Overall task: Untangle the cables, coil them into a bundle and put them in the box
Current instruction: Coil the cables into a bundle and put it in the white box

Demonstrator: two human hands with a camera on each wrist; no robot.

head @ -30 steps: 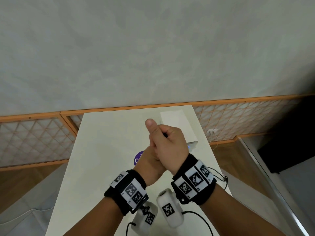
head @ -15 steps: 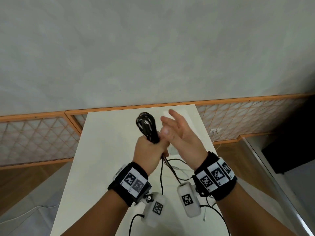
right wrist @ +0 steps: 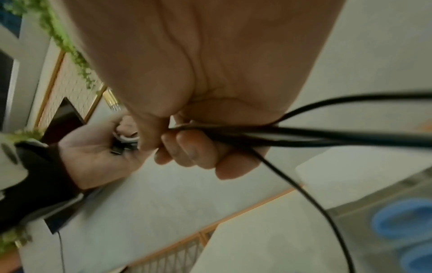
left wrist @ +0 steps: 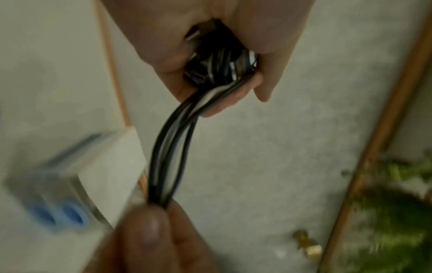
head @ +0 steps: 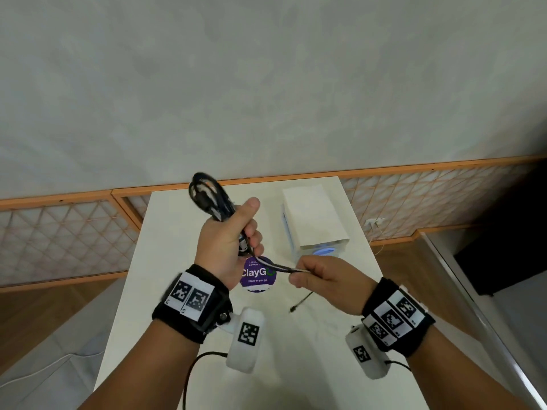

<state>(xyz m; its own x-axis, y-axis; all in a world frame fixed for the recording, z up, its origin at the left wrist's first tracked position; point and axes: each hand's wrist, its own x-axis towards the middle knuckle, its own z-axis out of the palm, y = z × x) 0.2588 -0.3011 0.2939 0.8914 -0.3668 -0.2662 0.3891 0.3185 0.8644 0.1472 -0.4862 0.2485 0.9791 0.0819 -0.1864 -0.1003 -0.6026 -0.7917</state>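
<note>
Left hand point(head: 226, 247) grips looped cables point(head: 207, 196), right hand point(head: 325, 279) pinches strands

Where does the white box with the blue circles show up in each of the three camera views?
Head: white box on the table, right of centre, beyond the right hand.
Left wrist: lower left, blurred.
Right wrist: lower right.
Shared landmark: the cable strands stretched between both hands.
</note>
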